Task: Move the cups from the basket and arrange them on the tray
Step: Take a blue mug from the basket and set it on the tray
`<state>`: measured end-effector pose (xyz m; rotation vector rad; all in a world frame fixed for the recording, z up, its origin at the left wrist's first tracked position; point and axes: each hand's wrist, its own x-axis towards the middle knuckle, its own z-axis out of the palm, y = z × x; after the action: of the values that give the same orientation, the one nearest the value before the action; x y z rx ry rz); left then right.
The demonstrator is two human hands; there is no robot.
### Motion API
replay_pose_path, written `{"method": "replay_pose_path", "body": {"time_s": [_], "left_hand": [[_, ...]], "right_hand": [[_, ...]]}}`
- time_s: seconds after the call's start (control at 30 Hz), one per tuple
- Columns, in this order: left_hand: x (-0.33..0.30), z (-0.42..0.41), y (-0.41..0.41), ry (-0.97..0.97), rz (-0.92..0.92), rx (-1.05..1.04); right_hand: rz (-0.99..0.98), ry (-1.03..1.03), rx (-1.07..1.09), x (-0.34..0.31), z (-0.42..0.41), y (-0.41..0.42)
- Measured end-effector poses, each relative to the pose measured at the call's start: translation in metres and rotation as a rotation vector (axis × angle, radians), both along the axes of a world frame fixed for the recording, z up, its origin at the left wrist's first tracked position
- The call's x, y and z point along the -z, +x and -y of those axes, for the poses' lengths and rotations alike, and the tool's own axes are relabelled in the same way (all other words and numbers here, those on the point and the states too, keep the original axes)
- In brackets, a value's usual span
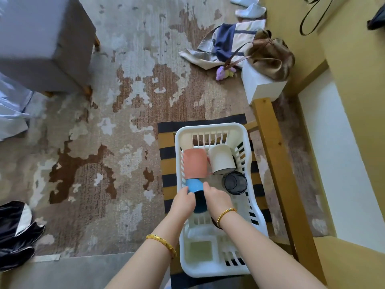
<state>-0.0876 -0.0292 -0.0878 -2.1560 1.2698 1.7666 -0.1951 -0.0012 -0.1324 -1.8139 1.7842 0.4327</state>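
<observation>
Hands first: both are down inside the white basket (210, 130), closing on the blue cup (194, 185) from either side. The left hand (183, 200) curls against the cup's left flank and the right hand (216, 198) wraps its right flank, so the cup is gripped between them, probably because it lies on its side and one hand alone would let it roll. Whether it has left the basket floor I cannot tell from this angle.

Just beyond their fingertips lies the pink cup (194, 162), on its side and touching the blue one. Beyond the right hand stands the cream cup (221, 159), mouth down it seems, and the dark glass cup (235, 182) sits just right of that hand. All four remain in the basket, which rests on a striped chair seat (167, 163). No tray shows anywhere, so the cup's destination lies out of sight.
</observation>
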Motion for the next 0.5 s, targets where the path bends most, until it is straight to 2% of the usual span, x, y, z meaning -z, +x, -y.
{"method": "replay_pose_path", "body": {"time_s": [0.23, 0.5], "left_hand": [[-0.039, 0.003, 0.009, -0.097, -0.028, 0.060], [-0.102, -0.005, 0.008, -0.103, -0.207, -0.029]], "right_hand": [[0.008, -0.106, 0.097, -0.055, -0.021, -0.003], [0.095, -0.434, 0.246, -0.144, -0.069, -0.012]]}}
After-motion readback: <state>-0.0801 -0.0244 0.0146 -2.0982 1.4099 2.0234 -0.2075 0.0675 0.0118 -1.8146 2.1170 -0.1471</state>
